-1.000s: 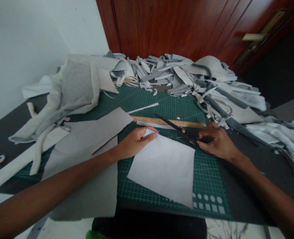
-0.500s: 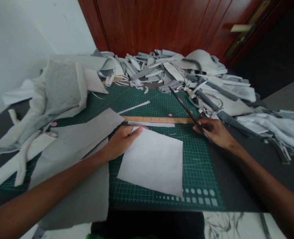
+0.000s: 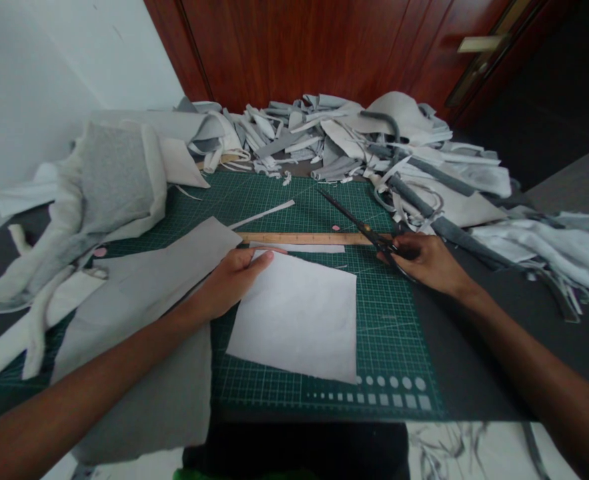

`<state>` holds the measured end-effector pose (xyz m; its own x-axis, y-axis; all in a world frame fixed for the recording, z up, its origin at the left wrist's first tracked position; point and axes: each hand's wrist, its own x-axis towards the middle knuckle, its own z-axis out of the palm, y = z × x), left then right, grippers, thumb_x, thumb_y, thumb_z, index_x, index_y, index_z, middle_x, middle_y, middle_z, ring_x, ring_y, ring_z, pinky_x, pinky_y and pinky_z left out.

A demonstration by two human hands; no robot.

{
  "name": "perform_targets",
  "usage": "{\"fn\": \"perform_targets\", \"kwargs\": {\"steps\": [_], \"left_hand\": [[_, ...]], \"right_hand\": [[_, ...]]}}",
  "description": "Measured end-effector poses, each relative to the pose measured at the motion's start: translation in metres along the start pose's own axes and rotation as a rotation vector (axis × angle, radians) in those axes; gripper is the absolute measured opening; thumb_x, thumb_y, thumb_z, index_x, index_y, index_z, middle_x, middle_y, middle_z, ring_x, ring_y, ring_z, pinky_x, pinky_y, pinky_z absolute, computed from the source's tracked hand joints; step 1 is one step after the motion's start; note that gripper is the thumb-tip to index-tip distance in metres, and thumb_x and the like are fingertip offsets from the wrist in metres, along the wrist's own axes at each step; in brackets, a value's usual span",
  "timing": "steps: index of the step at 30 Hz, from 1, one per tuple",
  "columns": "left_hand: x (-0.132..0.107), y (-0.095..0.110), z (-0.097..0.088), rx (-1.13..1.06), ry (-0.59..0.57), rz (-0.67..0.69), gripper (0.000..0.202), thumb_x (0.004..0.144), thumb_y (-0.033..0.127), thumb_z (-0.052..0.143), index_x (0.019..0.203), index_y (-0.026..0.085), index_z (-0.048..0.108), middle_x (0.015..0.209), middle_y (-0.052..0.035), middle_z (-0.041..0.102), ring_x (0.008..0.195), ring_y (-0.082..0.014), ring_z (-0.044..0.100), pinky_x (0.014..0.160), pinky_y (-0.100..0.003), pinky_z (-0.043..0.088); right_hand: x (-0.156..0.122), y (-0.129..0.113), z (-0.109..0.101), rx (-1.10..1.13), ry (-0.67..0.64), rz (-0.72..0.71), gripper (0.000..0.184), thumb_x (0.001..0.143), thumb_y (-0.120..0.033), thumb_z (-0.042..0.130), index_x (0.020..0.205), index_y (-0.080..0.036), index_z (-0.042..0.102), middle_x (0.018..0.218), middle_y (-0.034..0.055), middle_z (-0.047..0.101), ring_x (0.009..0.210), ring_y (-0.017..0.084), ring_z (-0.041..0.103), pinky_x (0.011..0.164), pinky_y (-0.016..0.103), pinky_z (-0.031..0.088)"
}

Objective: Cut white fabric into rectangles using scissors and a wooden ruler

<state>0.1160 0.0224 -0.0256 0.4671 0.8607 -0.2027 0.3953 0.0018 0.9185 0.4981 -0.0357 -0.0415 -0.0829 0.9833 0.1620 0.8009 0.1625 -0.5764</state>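
Observation:
A white square of fabric lies on the green cutting mat. My left hand rests on its upper left corner, fingers closed over the edge. My right hand is wrapped round the handles of black scissors, whose blades point up and left over the mat, above the right end of a wooden ruler. A thin white strip lies just below the ruler, beside the square's top edge.
Large grey fabric sheets overlap the mat's left side. A folded grey-white bundle sits at the far left. A heap of grey and white offcuts fills the back and right. A wooden door stands behind.
My right hand lifted the scissors off the square and swung them to the right end of the ruler, then lowered them. A thin strip now lies separate below the ruler. My left hand stayed put.

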Motion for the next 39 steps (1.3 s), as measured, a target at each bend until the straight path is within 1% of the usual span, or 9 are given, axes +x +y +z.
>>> {"fn": "perform_targets", "kwargs": {"steps": [10, 13, 17, 21, 28, 30, 33, 36, 39], "left_hand": [[0.008, -0.016, 0.003, -0.275, 0.210, -0.023, 0.050, 0.086, 0.068, 0.071, 0.085, 0.018, 0.072, 0.072, -0.0029, 0.070, 0.062, -0.0175, 0.062, 0.060, -0.028, 0.053], [0.007, -0.005, -0.006, 0.028, 0.122, 0.052, 0.054, 0.087, 0.070, 0.067, 0.069, 0.019, 0.065, 0.061, 0.0006, 0.060, 0.056, -0.0149, 0.054, 0.055, -0.026, 0.045], [0.001, 0.019, -0.024, 0.400, 0.021, 0.156, 0.050, 0.092, 0.064, 0.059, 0.072, 0.020, 0.069, 0.056, 0.0028, 0.055, 0.050, -0.0135, 0.053, 0.049, -0.023, 0.040], [-0.011, 0.021, -0.032, 0.489, -0.037, 0.059, 0.049, 0.092, 0.064, 0.057, 0.081, 0.020, 0.074, 0.058, 0.0008, 0.064, 0.043, -0.0162, 0.061, 0.046, -0.024, 0.044], [-0.049, 0.017, -0.039, 0.796, -0.307, -0.276, 0.072, 0.099, 0.071, 0.040, 0.056, 0.023, 0.071, 0.054, -0.0083, 0.071, 0.055, -0.0264, 0.071, 0.060, -0.033, 0.054], [-0.057, 0.029, -0.037, 1.019, -0.133, -0.182, 0.069, 0.100, 0.070, 0.039, 0.068, 0.022, 0.077, 0.063, -0.0108, 0.075, 0.062, -0.0322, 0.074, 0.063, -0.039, 0.054], [-0.058, 0.039, -0.024, 1.122, 0.127, 0.241, 0.057, 0.105, 0.058, 0.040, 0.114, 0.019, 0.081, 0.112, -0.0161, 0.082, 0.101, -0.0385, 0.077, 0.085, -0.048, 0.059], [-0.049, 0.023, -0.003, 1.057, -0.068, 0.653, 0.052, 0.110, 0.043, 0.042, 0.151, 0.017, 0.060, 0.168, -0.0150, 0.047, 0.155, -0.0353, 0.044, 0.125, -0.051, 0.038], [-0.040, -0.005, 0.012, 1.058, -0.292, 0.754, 0.057, 0.113, 0.033, 0.040, 0.167, 0.015, 0.037, 0.178, -0.0123, 0.027, 0.167, -0.0279, 0.018, 0.135, -0.049, 0.018]], "right_hand": [[0.001, 0.001, -0.002, -0.103, 0.060, -0.005, 0.039, 0.091, -0.054, 0.065, 0.068, -0.022, 0.066, 0.068, 0.0048, 0.071, 0.060, 0.019, 0.062, 0.055, 0.031, 0.043], [0.002, 0.006, -0.004, -0.100, 0.098, 0.053, 0.045, 0.090, -0.061, 0.065, 0.069, -0.021, 0.068, 0.066, 0.0050, 0.070, 0.057, 0.019, 0.060, 0.052, 0.031, 0.040], [0.002, 0.011, -0.009, -0.104, 0.128, 0.071, 0.050, 0.089, -0.066, 0.066, 0.063, -0.022, 0.063, 0.059, 0.0037, 0.065, 0.055, 0.018, 0.058, 0.051, 0.031, 0.037], [0.001, 0.012, -0.012, -0.176, 0.186, 0.086, 0.048, 0.089, -0.063, 0.063, 0.061, -0.024, 0.056, 0.059, 0.0044, 0.064, 0.053, 0.018, 0.058, 0.052, 0.032, 0.035], [0.003, 0.025, -0.015, -0.383, 0.261, 0.103, 0.041, 0.085, -0.055, 0.065, 0.059, -0.026, 0.051, 0.060, 0.0068, 0.065, 0.058, 0.024, 0.061, 0.057, 0.036, 0.033], [0.004, 0.029, -0.017, -0.417, 0.249, 0.104, 0.041, 0.085, -0.055, 0.065, 0.059, -0.026, 0.051, 0.058, 0.0062, 0.064, 0.058, 0.024, 0.061, 0.057, 0.036, 0.033], [0.004, 0.033, -0.017, -0.453, 0.224, 0.086, 0.040, 0.084, -0.055, 0.066, 0.060, -0.026, 0.053, 0.060, 0.0063, 0.065, 0.060, 0.025, 0.062, 0.058, 0.036, 0.034], [0.004, 0.034, -0.016, -0.460, 0.198, 0.069, 0.040, 0.085, -0.055, 0.065, 0.061, -0.025, 0.055, 0.062, 0.0069, 0.068, 0.062, 0.026, 0.064, 0.060, 0.037, 0.037], [0.004, 0.035, -0.015, -0.469, 0.196, 0.065, 0.039, 0.086, -0.055, 0.065, 0.063, -0.025, 0.058, 0.063, 0.0069, 0.069, 0.062, 0.026, 0.065, 0.061, 0.037, 0.038]]}}
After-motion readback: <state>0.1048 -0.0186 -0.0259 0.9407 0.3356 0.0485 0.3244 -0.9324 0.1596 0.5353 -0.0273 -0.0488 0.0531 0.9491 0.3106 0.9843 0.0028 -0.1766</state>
